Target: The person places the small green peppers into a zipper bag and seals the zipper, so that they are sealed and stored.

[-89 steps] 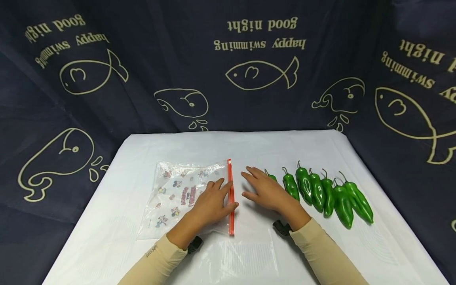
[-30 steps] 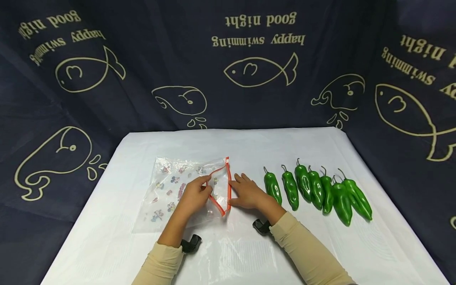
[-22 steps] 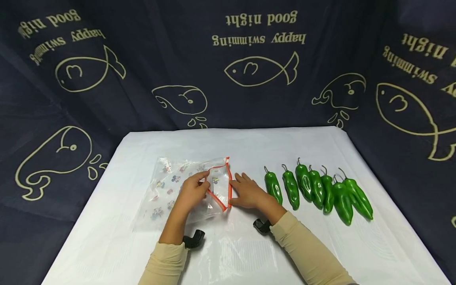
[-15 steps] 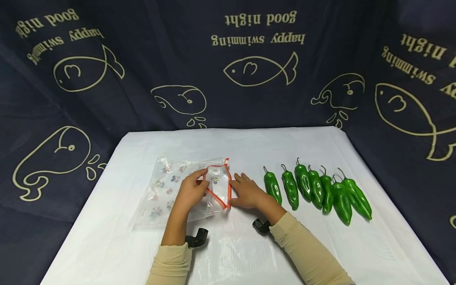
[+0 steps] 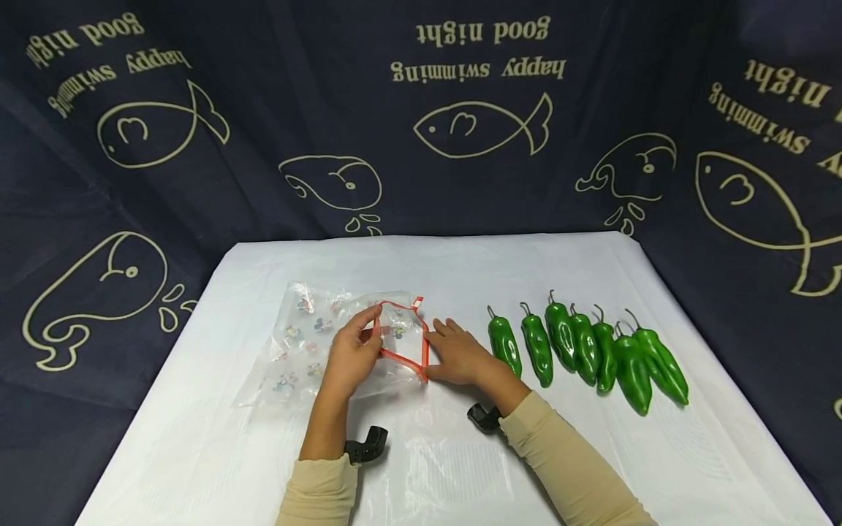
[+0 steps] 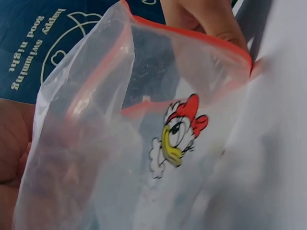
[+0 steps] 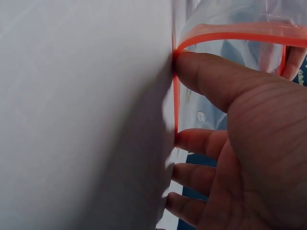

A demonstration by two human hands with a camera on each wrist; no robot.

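A clear zip bag [image 5: 305,358] with cartoon prints lies on the white table, its red-edged mouth gaping to the right. My left hand [image 5: 351,356] pinches the upper red edge between thumb and fingers and lifts it. With thumb and fingertips, my right hand [image 5: 457,356] presses the lower red edge [image 7: 176,108] against the table. In the left wrist view, a duck print [image 6: 178,134] shows on the bag's clear film. To the right of my right hand lie several green peppers [image 5: 561,337] with curled stems, the closest one a little past its wrist.
The white table [image 5: 316,263] ends at a dark blue curtain [image 5: 368,95] with fish and whale drawings, which rises behind and at both sides. A black wrist camera mount [image 5: 368,446] juts from the left wrist, and another mount [image 5: 482,418] from the right.
From flat on the bag, my left hand has come to pinch its upper edge and draw it up and left, so the mouth widens. My right hand has moved left onto the lower edge.
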